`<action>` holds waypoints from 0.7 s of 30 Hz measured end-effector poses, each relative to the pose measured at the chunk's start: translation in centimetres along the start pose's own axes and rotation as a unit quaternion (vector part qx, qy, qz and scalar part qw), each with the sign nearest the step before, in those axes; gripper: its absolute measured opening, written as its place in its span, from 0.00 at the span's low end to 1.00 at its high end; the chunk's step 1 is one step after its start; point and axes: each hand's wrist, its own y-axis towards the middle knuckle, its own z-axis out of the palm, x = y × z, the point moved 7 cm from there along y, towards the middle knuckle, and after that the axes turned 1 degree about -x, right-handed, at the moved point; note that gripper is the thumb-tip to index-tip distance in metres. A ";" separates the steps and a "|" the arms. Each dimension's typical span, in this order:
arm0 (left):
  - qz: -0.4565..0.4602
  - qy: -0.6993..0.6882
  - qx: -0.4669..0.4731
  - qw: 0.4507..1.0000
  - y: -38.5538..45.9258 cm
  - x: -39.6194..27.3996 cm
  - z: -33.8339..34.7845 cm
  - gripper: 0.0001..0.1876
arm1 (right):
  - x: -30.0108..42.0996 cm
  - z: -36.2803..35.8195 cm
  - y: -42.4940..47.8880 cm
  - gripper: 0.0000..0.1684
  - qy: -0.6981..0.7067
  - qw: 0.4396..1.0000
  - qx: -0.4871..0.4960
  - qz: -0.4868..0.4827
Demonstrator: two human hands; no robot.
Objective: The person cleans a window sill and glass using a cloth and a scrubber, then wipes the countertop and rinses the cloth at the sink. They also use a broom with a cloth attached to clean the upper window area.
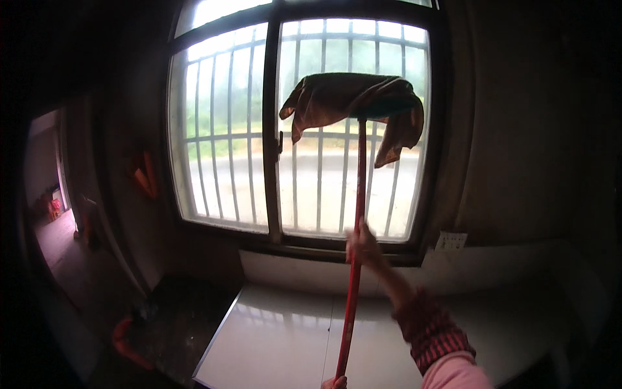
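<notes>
A long red pole (350, 311) rises through the middle of the view. My right hand (363, 245) grips it partway up, level with the bottom of the window. Lower down, at the picture's bottom edge, my left hand (334, 382) holds the same pole and is only partly in view. At the top, a dark brown cloth (340, 92) is draped over a greenish head (388, 108), which the cloth mostly hides. The cloth hangs in front of the right window pane (303, 189); whether it touches the glass I cannot tell.
Under the window extends a white tiled counter (282, 340) with a low backsplash (291, 270). Bars (231, 146) stand behind the glass. A small switch plate or card (451, 240) is right of the sill. An orange-red curved thing (129, 345) lies lower left, near a doorway (56, 233).
</notes>
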 end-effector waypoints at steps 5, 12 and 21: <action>0.036 0.005 0.001 0.999 1.8 -1.7 2.7 0.19 | 1.9 -1.6 -1.4 0.06 -0.013 0.999 -0.037 -0.023; 0.206 -0.014 0.105 0.973 -1.5 -24.6 9.6 0.23 | 14.5 0.4 11.4 0.06 -0.012 0.993 -0.040 -0.113; 0.253 0.006 0.030 0.967 -0.5 -30.3 -2.1 0.23 | 14.6 8.7 14.0 0.04 -0.105 0.948 -0.141 -0.266</action>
